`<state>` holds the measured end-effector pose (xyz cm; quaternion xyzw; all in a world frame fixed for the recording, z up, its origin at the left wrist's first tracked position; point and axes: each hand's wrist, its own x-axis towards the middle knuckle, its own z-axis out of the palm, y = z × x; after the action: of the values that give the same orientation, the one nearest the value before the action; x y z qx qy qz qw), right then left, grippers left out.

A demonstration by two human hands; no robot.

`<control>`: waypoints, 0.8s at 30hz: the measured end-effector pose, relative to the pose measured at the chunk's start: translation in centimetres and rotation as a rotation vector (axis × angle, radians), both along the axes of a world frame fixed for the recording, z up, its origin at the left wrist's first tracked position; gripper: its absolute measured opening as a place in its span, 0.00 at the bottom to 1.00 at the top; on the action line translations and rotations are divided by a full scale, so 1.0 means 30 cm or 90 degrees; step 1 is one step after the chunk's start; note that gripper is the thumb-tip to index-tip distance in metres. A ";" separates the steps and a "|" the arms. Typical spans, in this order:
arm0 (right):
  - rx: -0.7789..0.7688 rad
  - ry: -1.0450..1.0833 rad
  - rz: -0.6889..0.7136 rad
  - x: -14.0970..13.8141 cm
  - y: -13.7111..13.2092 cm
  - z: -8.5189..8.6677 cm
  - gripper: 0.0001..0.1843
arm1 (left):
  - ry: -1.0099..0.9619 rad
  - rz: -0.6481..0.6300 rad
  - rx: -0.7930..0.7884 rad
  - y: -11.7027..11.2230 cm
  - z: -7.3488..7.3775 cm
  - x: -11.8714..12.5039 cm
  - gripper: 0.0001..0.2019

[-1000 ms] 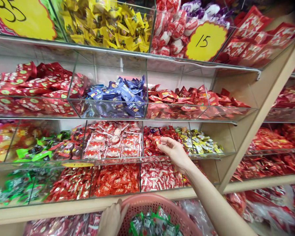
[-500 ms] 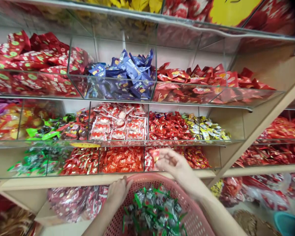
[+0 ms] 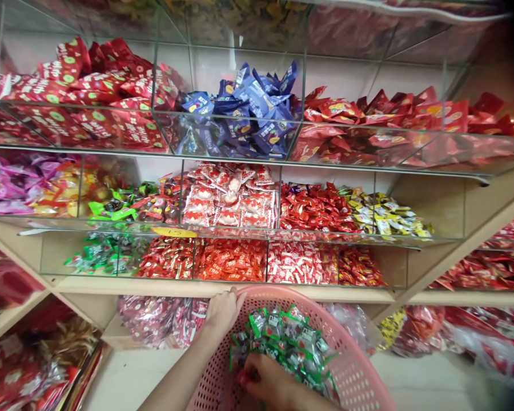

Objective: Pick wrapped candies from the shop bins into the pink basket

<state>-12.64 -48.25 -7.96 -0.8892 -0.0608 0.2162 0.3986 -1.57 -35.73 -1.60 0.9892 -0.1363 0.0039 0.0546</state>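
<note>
My left hand (image 3: pixel 223 310) is closed over the far left rim of a pink perforated plastic basket (image 3: pixel 351 342). Inside the basket lies a heap of candies (image 3: pixel 289 337) in clear and green wrappers. Down in the basket's near left part, in shadow, is my right hand (image 3: pixel 268 379), its fingers curled around a red-wrapped candy (image 3: pixel 253 374). The fingertips are partly hidden. Straight ahead, a bin of small red and white candies (image 3: pixel 300 261) stands on the lowest shelf, just beyond the basket.
Clear-fronted bins hold blue packets (image 3: pixel 257 108), red packets (image 3: pixel 94 85), white-and-red packets (image 3: pixel 231 200) and orange-red candies (image 3: pixel 231 260). A wooden shelf edge (image 3: pixel 132 285) runs close behind the basket rim. Bagged goods (image 3: pixel 154 317) sit underneath. A yellow tag (image 3: pixel 174 232) hangs mid-shelf.
My right hand has moved from the lowest shelf bin down into the basket with a red candy. My left hand stays on the rim. The view has shifted.
</note>
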 end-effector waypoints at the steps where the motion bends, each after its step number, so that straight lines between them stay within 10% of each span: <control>1: -0.013 -0.039 -0.020 -0.001 0.006 -0.004 0.09 | 0.000 0.000 0.000 0.000 0.000 -0.001 0.27; 8: -0.017 -0.026 0.040 -0.031 0.081 -0.054 0.08 | 0.002 -0.001 -0.003 -0.001 0.003 -0.006 0.26; 24: 0.040 -0.003 -0.184 -0.014 0.192 -0.094 0.14 | 0.025 0.005 -0.005 -0.003 0.006 -0.003 0.27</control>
<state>-13.07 -42.50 -10.79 -0.8762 0.0603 0.1522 0.4534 -1.67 -35.83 -1.41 0.9893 -0.1314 -0.0144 0.0612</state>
